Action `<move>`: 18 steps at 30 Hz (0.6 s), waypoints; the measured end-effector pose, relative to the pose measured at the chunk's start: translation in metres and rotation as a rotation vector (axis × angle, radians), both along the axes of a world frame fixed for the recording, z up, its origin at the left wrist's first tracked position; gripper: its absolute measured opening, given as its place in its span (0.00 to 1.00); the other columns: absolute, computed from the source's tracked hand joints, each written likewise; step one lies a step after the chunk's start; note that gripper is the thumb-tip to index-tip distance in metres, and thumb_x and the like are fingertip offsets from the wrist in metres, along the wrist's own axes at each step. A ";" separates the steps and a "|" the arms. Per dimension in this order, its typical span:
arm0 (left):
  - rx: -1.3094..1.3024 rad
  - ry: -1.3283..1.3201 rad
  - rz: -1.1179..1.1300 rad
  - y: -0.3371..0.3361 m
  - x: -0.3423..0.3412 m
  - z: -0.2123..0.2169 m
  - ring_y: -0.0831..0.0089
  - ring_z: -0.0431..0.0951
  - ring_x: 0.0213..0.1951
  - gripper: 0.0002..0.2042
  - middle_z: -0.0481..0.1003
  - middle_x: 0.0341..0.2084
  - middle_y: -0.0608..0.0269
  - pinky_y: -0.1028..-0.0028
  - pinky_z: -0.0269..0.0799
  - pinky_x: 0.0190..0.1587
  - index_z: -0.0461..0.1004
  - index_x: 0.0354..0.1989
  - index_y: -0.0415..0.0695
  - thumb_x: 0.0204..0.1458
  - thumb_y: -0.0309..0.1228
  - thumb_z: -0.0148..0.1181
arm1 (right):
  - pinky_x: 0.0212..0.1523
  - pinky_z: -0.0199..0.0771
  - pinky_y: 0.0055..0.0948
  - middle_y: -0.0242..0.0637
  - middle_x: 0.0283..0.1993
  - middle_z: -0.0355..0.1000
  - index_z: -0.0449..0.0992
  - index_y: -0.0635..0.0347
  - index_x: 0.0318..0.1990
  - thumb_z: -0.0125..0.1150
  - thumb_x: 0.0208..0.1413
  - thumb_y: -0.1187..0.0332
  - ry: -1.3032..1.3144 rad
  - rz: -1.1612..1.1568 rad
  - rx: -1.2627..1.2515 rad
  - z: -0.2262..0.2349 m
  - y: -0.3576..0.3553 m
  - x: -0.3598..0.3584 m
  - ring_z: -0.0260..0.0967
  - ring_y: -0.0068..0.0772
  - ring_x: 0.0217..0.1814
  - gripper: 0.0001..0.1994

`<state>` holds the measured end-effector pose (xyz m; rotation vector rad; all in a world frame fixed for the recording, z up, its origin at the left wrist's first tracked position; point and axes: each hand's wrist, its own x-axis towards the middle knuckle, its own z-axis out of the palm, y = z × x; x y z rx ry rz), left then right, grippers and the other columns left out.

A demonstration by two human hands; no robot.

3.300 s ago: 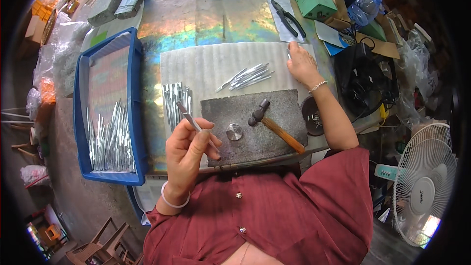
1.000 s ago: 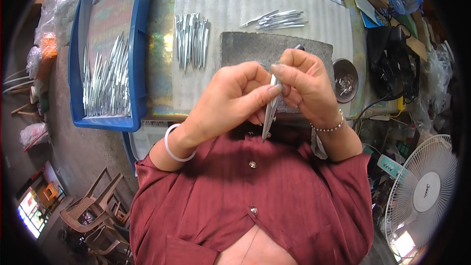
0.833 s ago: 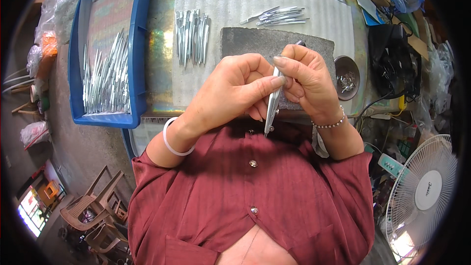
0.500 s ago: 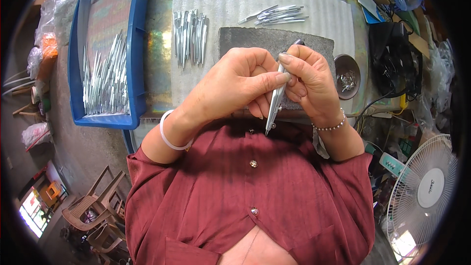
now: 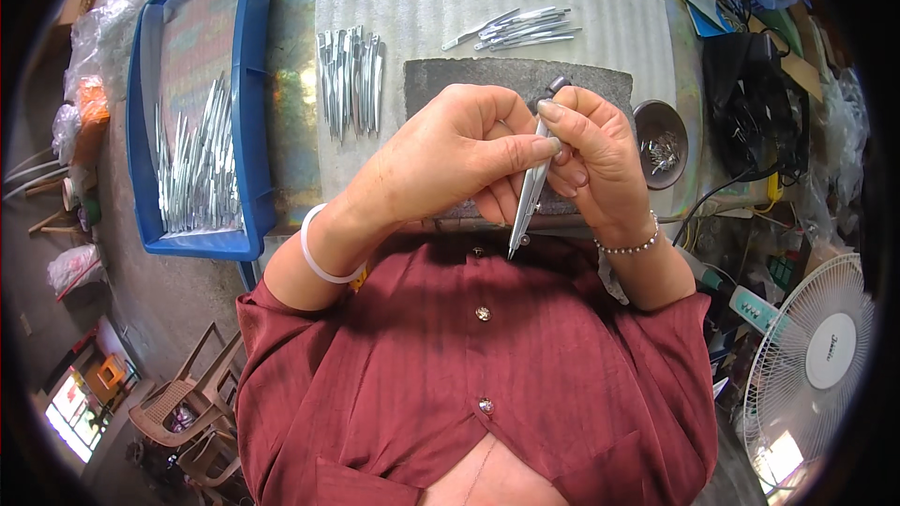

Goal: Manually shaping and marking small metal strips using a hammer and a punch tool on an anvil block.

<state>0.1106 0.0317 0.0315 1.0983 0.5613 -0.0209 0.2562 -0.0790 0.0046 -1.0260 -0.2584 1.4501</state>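
1. Change noted: a few seconds back the left hand (image 5: 450,155) held one metal piece low over the dark slab (image 5: 511,84) while the right hand (image 5: 591,155) reached to the far right of the table (image 5: 291,112). Both hands are now raised together close to the chest.
2. Over the last second the tweezers (image 5: 528,192) have barely shifted; only the angle has altered slightly. In my judgement this is close inspection or fitting of the piece rather than striking work.
3. Grip state: both hands are closed on the tweezers, left thumb and fingers pinching the upper end, right fingers curled round the same end. The pointed tip hangs down toward the red shirt.
4. Table surface: a white ribbed mat (image 5: 412,0) carries the slab, a tidy row of tweezers (image 5: 350,80) on the left and a loose bunch (image 5: 516,28) at the far side. A small bowl (image 5: 659,131) of tiny parts sits right of the slab.
5. Surroundings: a blue tray (image 5: 248,131) of more tweezers stands left; a white fan (image 5: 816,356) near right; plastic chairs on the floor, near left.
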 end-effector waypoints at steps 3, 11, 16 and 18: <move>0.019 0.013 -0.010 0.002 0.003 0.000 0.81 0.74 0.16 0.11 0.73 0.18 0.66 0.83 0.69 0.15 0.69 0.30 0.38 0.57 0.33 0.59 | 0.12 0.55 0.14 0.26 0.19 0.65 0.70 0.58 0.26 0.59 0.57 0.71 0.004 -0.010 -0.004 0.000 0.001 0.001 0.53 0.11 0.13 0.08; 0.128 -0.014 -0.045 0.004 0.009 -0.001 0.83 0.73 0.18 0.09 0.73 0.18 0.67 0.84 0.67 0.18 0.69 0.29 0.39 0.56 0.30 0.59 | 0.14 0.56 0.13 0.28 0.20 0.66 0.70 0.58 0.27 0.59 0.57 0.70 -0.088 0.004 0.036 0.002 0.000 0.010 0.56 0.11 0.14 0.08; 0.392 -0.105 0.090 -0.006 -0.009 0.004 0.81 0.74 0.21 0.08 0.74 0.18 0.66 0.80 0.70 0.23 0.68 0.30 0.37 0.57 0.28 0.57 | 0.13 0.54 0.12 0.31 0.21 0.68 0.67 0.59 0.29 0.52 0.61 0.67 -0.459 0.028 0.112 0.025 0.015 0.060 0.55 0.11 0.12 0.09; 0.235 -0.144 0.373 -0.010 -0.023 0.012 0.79 0.76 0.26 0.05 0.75 0.24 0.64 0.80 0.71 0.27 0.68 0.32 0.38 0.57 0.25 0.55 | 0.12 0.50 0.11 0.31 0.21 0.70 0.68 0.58 0.30 0.51 0.61 0.66 -0.654 -0.001 0.109 0.031 0.022 0.110 0.53 0.11 0.12 0.09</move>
